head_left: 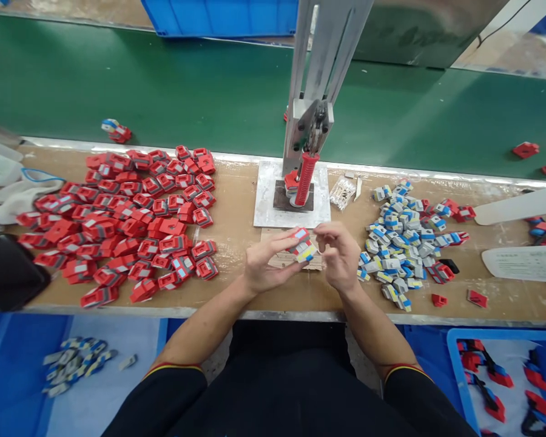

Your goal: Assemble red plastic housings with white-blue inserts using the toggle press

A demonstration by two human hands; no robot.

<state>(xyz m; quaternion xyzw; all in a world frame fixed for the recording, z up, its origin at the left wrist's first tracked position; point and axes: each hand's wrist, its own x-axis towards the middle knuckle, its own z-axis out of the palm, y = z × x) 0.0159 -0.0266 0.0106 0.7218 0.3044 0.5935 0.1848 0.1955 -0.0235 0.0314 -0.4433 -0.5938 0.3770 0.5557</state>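
Note:
My left hand [268,264] grips a small plastic toy part [304,246] between thumb and fingers. The piece is red at its top end, with white, yellow and blue toward the lower end. Just to its right, my right hand [341,258] has its fingers curled in, the tips close beside the part. Whether those fingertips touch the part or pinch something small cannot be made out. Behind both hands stands a press with a red handle [306,179], and a red piece [292,180] sits under it on the metal base plate [266,206].
Many red and grey parts [141,221] are heaped left; white, blue and yellow parts [398,237] lie right. Cotton swabs [343,191] rest near the press. A black tray-like object [11,270] is far left. Blue bins [452,364] flank my body. Beyond runs a green belt [209,97].

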